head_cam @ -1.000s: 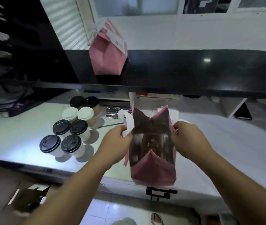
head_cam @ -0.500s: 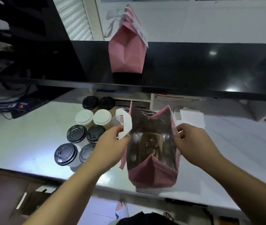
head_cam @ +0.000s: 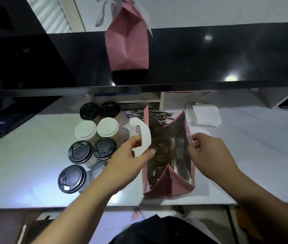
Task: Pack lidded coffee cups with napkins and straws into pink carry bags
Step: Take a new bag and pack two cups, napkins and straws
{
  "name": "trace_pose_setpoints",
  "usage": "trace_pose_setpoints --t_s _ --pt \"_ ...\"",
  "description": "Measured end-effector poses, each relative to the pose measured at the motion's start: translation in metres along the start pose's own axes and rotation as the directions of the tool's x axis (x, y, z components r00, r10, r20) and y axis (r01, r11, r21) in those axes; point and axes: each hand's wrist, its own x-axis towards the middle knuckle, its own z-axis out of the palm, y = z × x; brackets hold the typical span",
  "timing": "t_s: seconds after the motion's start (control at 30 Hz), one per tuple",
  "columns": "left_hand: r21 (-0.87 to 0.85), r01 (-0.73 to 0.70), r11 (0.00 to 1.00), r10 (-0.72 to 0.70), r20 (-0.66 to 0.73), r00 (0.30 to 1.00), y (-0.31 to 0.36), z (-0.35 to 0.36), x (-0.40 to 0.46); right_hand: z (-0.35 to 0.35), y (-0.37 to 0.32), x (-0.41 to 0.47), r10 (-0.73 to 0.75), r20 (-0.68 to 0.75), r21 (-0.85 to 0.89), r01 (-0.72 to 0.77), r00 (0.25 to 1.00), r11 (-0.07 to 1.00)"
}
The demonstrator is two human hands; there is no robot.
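We see the left hand (head_cam: 131,155) pinching the bag's (head_cam: 171,184) white handle (head_cam: 142,136) and the right hand (head_cam: 208,154) pinching its right edge. The bag stands open on the counter (head_cam: 25,155), right of the cups (head_cam: 94,143).

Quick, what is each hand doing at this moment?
Left hand: pinches the white handle of the open pink bag.
Right hand: grips the bag's right rim.
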Motion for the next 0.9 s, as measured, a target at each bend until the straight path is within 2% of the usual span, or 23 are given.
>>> trace_pose_setpoints --t_s 0.17,0.23,0.27,0.3,0.37,0.47,0.53,0.73,0.9 --pt "-0.054 -0.059 0.997 0.068 0.184 0.981 -0.011 -0.014 -0.017 -0.004 0.002 0.0 -0.03 0.029 0.006 0.03 0.999 1.0" --pt "0.023 -0.064 0.998 0.06 0.148 0.987 -0.025 -0.028 -0.024 -0.006 0.002 0.001 -0.047 0.036 0.028 0.046 0.998 0.999" --pt "0.151 -0.065 0.986 0.055 0.073 0.996 -0.035 -0.036 -0.026 -0.006 0.002 0.001 -0.051 0.043 0.042 0.049 0.998 0.998" --pt "0.327 -0.051 0.944 0.06 -0.017 0.998 -0.046 -0.043 -0.026 -0.006 0.002 0.001 -0.052 0.051 0.058 0.049 0.997 0.997" --pt "0.641 0.039 0.767 0.077 -0.152 0.985 -0.067 -0.056 -0.027 -0.005 0.003 0.001 -0.053 0.063 0.076 0.049 0.997 0.996" --pt "0.829 0.181 0.529 0.001 -0.214 0.977 -0.091 -0.061 -0.026 -0.005 0.004 0.001 -0.057 0.075 0.071 0.052 0.996 0.996" --pt "0.868 0.206 0.452 -0.025 -0.219 0.975 -0.103 -0.058 -0.024 -0.004 0.004 0.002 -0.06 0.081 0.067 0.054 0.995 0.996" --pt "0.817 0.225 0.531 -0.035 -0.244 0.969 -0.115 -0.046 -0.017 -0.001 0.002 0.003 -0.048 0.096 0.074 0.041 0.994 0.996" --pt "0.817 0.186 0.546 -0.024 -0.207 0.978 -0.086 -0.05 -0.036 -0.003 0.0 0.002 -0.03 0.099 0.101 0.02 0.995 0.995"
